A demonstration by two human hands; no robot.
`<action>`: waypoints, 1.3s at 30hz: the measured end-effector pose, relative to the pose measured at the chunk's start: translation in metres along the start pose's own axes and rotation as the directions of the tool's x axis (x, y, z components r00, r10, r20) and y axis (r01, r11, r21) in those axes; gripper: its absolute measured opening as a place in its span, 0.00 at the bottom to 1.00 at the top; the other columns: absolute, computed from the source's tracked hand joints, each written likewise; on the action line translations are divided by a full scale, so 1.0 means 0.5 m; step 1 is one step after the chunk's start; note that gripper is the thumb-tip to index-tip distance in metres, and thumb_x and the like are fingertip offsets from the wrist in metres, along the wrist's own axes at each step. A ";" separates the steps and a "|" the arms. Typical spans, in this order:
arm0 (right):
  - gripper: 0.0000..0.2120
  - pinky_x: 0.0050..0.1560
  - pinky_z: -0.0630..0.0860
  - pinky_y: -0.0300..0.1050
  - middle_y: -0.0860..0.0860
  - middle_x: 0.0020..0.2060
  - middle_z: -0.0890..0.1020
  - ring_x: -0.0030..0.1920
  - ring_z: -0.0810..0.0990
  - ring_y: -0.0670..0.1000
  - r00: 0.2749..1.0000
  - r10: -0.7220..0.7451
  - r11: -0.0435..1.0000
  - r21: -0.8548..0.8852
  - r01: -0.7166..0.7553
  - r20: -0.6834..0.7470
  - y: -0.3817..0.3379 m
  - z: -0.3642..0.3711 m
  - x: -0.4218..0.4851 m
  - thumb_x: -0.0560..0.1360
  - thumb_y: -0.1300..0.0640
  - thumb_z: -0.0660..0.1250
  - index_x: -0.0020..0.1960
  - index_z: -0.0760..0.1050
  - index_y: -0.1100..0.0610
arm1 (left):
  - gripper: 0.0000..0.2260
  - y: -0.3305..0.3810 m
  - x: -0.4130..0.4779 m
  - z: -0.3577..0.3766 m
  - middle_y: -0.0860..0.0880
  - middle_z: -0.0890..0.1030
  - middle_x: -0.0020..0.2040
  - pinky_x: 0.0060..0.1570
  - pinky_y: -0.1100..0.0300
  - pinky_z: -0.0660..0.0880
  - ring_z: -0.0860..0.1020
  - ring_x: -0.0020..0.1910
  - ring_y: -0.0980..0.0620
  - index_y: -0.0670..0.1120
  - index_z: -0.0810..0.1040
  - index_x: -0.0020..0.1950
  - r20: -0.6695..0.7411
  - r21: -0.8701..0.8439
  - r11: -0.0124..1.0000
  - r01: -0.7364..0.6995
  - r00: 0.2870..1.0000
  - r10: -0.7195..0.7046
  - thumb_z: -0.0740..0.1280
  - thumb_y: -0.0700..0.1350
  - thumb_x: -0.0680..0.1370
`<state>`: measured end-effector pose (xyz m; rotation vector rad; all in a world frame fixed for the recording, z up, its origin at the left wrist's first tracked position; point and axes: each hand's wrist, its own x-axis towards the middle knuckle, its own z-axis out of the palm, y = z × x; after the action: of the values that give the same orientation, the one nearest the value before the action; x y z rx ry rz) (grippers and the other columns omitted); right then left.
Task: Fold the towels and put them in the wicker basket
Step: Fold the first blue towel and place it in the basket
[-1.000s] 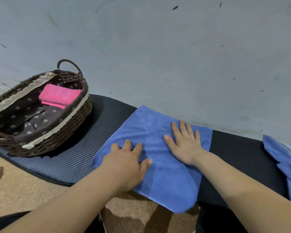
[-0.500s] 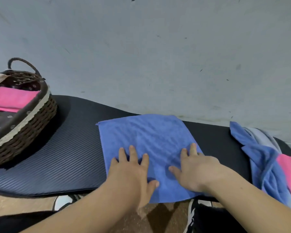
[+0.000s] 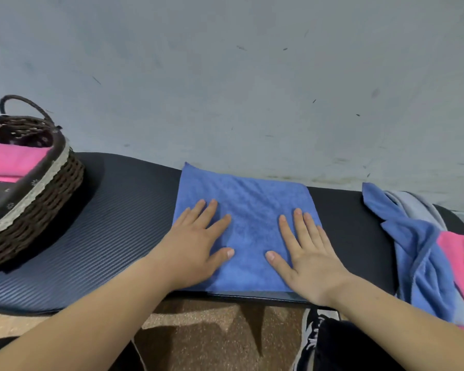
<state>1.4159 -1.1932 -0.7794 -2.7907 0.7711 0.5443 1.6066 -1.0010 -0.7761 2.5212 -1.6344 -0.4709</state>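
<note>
My L hand [image 3: 196, 250] & R hand [image 3: 308, 259] lie flat, fingers straight, gripping nothing, pressing the blue towel [image 3: 249, 210] at the mat's [image 3: 105, 223] front edge; wicker basket [image 3: 40, 194] w/ pink towel [image 3: 10, 162] at mat's left end.

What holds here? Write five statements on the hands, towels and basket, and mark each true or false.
1. The left hand and right hand lie flat on the blue towel. True.
2. The basket stands on the mat, left of the blue towel. True.
3. The basket is empty. False: a pink towel lies in it.
4. The right hand grips a towel corner. False: its fingers lie straight.
5. A heap of towels lies at the right. True.
</note>
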 end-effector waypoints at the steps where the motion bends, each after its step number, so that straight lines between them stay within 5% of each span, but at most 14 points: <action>1: 0.39 0.79 0.30 0.52 0.50 0.77 0.23 0.76 0.21 0.53 0.999 0.022 1.000 0.011 -0.022 -0.026 -0.003 0.009 -0.003 0.79 0.28 0.39 0.79 0.26 0.46 | 0.40 0.009 -0.009 0.001 0.48 0.44 0.84 0.81 0.47 0.45 0.41 0.83 0.46 0.56 0.53 0.83 -0.014 0.008 0.999 -0.033 0.999 0.033 0.42 0.72 0.74; 5: 0.39 0.79 0.31 0.52 0.52 0.78 0.25 0.77 0.23 0.54 0.996 0.048 0.998 0.034 -0.046 -0.077 -0.012 0.027 -0.025 0.79 0.29 0.38 0.80 0.26 0.47 | 0.32 0.005 -0.062 0.003 0.49 0.54 0.83 0.80 0.54 0.50 0.51 0.83 0.48 0.53 0.65 0.80 -0.062 0.001 0.992 -0.129 0.990 0.129 0.57 0.67 0.79; 8: 0.37 0.80 0.34 0.53 0.52 0.80 0.29 0.79 0.26 0.54 0.994 -0.014 1.000 0.000 0.014 -0.111 -0.020 0.026 -0.058 0.82 0.31 0.41 0.82 0.31 0.47 | 0.25 -0.019 -0.102 0.004 0.49 0.72 0.73 0.71 0.54 0.69 0.71 0.73 0.47 0.49 0.79 0.67 -0.166 0.034 0.988 -0.150 0.974 0.154 0.63 0.63 0.78; 10: 0.34 0.80 0.54 0.56 0.55 0.82 0.52 0.82 0.48 0.60 0.965 -0.120 0.991 -0.077 0.105 -0.233 -0.034 0.017 -0.081 0.82 0.34 0.49 0.83 0.53 0.50 | 0.19 -0.032 -0.124 0.002 0.53 0.75 0.67 0.61 0.55 0.76 0.75 0.64 0.51 0.50 0.80 0.60 -0.210 0.009 0.990 -0.142 0.968 0.140 0.67 0.61 0.77; 11: 0.29 0.72 0.68 0.56 0.55 0.74 0.67 0.75 0.64 0.63 0.936 -0.175 0.983 -0.106 0.149 -0.306 -0.041 0.010 -0.090 0.81 0.36 0.53 0.75 0.68 0.52 | 0.17 -0.036 -0.133 0.000 0.54 0.75 0.64 0.58 0.56 0.78 0.76 0.61 0.52 0.51 0.80 0.58 -0.226 -0.006 0.990 -0.142 0.965 0.137 0.69 0.60 0.76; 13: 0.19 0.48 0.76 0.50 0.49 0.50 0.74 0.51 0.76 0.57 0.866 -0.243 0.970 -0.134 0.204 -0.438 -0.045 0.005 -0.107 0.78 0.38 0.57 0.52 0.76 0.52 | 0.13 -0.038 -0.151 -0.002 0.57 0.74 0.59 0.52 0.56 0.78 0.75 0.57 0.55 0.53 0.78 0.53 -0.223 -0.015 0.991 -0.131 0.967 0.124 0.69 0.61 0.76; 15: 0.18 0.41 0.74 0.47 0.45 0.42 0.71 0.44 0.74 0.52 0.880 -0.247 0.969 -0.088 0.231 -0.405 -0.036 0.000 -0.122 0.77 0.35 0.56 0.44 0.72 0.49 | 0.12 -0.038 -0.162 -0.003 0.58 0.73 0.56 0.49 0.55 0.78 0.74 0.53 0.56 0.55 0.75 0.50 -0.168 -0.007 0.991 -0.132 0.977 0.129 0.69 0.61 0.75; 19: 0.20 0.44 0.77 0.48 0.43 0.43 0.72 0.44 0.73 0.44 0.949 -0.211 0.975 0.022 0.222 -0.233 0.017 -0.002 -0.116 0.74 0.29 0.59 0.45 0.72 0.45 | 0.09 -0.050 -0.163 -0.011 0.61 0.71 0.58 0.51 0.54 0.77 0.73 0.57 0.58 0.57 0.74 0.48 -0.099 -0.054 0.991 -0.122 0.988 0.117 0.71 0.58 0.75; 24: 0.25 0.42 0.73 0.42 0.41 0.40 0.71 0.44 0.70 0.40 0.932 -0.184 0.949 0.190 0.251 -0.313 0.030 0.022 -0.101 0.63 0.24 0.69 0.41 0.69 0.43 | 0.06 -0.059 -0.160 -0.025 0.61 0.74 0.54 0.51 0.52 0.77 0.74 0.54 0.59 0.59 0.72 0.44 -0.096 -0.106 0.987 -0.117 0.990 0.107 0.67 0.54 0.80; 27: 0.28 0.40 0.71 0.40 0.42 0.41 0.71 0.45 0.70 0.41 0.941 -0.225 0.953 0.146 0.267 -0.253 0.034 0.018 -0.089 0.60 0.23 0.71 0.42 0.68 0.44 | 0.06 -0.055 -0.158 -0.037 0.59 0.77 0.46 0.47 0.54 0.77 0.75 0.45 0.58 0.57 0.72 0.45 -0.129 -0.185 0.979 -0.079 0.990 0.056 0.66 0.52 0.81; 32: 0.15 0.41 0.70 0.39 0.41 0.44 0.72 0.45 0.72 0.42 0.938 -0.302 0.927 0.174 0.331 -0.172 0.059 -0.011 -0.088 0.71 0.44 0.78 0.44 0.71 0.44 | 0.04 -0.051 -0.153 -0.075 0.58 0.80 0.40 0.42 0.54 0.76 0.77 0.40 0.58 0.56 0.74 0.46 -0.151 -0.241 0.970 -0.020 0.988 -0.017 0.68 0.51 0.80; 35: 0.13 0.44 0.73 0.42 0.40 0.42 0.75 0.46 0.73 0.43 0.928 -0.295 0.908 0.236 0.346 -0.226 0.082 -0.029 -0.098 0.70 0.60 0.70 0.43 0.70 0.44 | 0.05 -0.048 -0.147 -0.101 0.59 0.81 0.39 0.40 0.54 0.77 0.78 0.39 0.59 0.56 0.76 0.45 -0.221 -0.267 0.963 -0.028 0.975 -0.033 0.70 0.49 0.79; 39: 0.13 0.42 0.75 0.46 0.43 0.39 0.77 0.42 0.75 0.47 0.950 -0.222 0.894 0.342 0.289 -0.222 0.105 -0.053 -0.102 0.70 0.63 0.67 0.43 0.71 0.45 | 0.06 -0.043 -0.144 -0.113 0.57 0.81 0.36 0.36 0.56 0.76 0.78 0.34 0.55 0.55 0.77 0.43 -0.218 -0.336 0.941 0.036 0.969 -0.115 0.73 0.48 0.77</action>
<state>1.3553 -1.2217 -0.7394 -2.5448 0.4620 0.0875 1.6162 -0.9316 -0.7132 2.2943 -1.2595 -0.3965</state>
